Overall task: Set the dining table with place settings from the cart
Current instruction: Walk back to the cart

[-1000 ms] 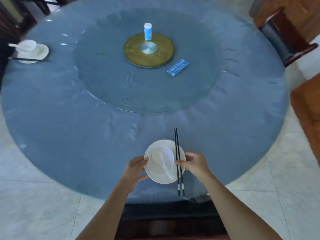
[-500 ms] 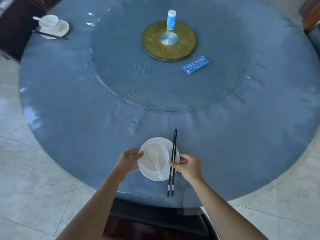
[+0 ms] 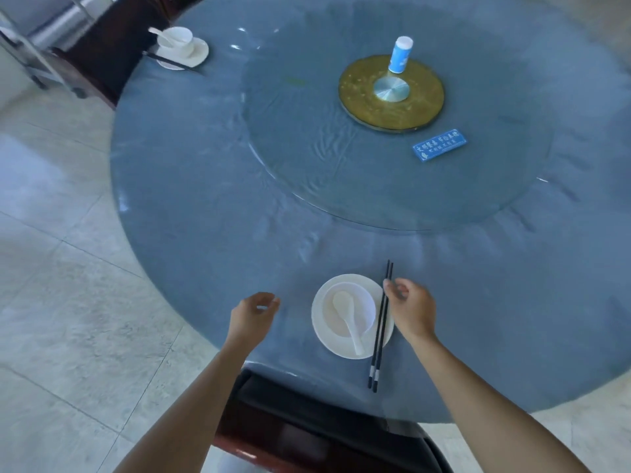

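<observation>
Head view: white round plate bearing white bowl and white ceramic spoon, near tabletop edge. Black chopsticks across plate's right rim. Left hand loosely open, empty. Right hand half-curled, fingertips beside chopsticks, contact unclear. Advised: square chopsticks parallel, clear of rim.

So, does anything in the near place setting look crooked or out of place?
Only slightly: the chopsticks lie across the right rim of the plate, handle ends past it toward the table edge, a little slanted. The spoon rests in the bowl. Nothing is spilled or broken.
</observation>
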A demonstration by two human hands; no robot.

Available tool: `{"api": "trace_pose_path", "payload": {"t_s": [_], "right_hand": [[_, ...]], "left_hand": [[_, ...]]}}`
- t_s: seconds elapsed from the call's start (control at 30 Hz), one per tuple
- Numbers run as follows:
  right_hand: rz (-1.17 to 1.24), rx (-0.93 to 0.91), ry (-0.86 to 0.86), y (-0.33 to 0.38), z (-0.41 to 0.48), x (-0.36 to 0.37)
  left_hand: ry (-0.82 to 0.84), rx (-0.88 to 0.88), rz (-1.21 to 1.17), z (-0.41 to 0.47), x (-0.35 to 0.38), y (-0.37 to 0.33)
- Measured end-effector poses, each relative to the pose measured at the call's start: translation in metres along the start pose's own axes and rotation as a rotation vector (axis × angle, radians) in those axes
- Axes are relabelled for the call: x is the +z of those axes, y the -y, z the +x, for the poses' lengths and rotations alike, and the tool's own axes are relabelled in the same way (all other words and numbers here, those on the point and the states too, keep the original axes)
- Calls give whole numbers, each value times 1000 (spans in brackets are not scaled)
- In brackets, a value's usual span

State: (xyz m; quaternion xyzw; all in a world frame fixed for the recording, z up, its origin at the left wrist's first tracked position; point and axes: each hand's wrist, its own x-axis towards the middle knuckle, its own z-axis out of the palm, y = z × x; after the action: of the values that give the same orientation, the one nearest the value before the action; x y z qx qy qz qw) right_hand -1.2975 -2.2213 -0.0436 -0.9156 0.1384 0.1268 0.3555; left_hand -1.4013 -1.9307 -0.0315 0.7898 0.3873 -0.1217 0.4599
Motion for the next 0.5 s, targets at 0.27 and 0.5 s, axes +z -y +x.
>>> {"api": "trace_pose_path", "payload": {"t_s": [0.27,0.5], "right_hand": [[-285,-514,-211,153,-32,103],[-442,-790,-82,316,-134,252]], "left_hand": [[-232,285,340,39,-157,74],[-374,246,602,59,-330,161]]}}
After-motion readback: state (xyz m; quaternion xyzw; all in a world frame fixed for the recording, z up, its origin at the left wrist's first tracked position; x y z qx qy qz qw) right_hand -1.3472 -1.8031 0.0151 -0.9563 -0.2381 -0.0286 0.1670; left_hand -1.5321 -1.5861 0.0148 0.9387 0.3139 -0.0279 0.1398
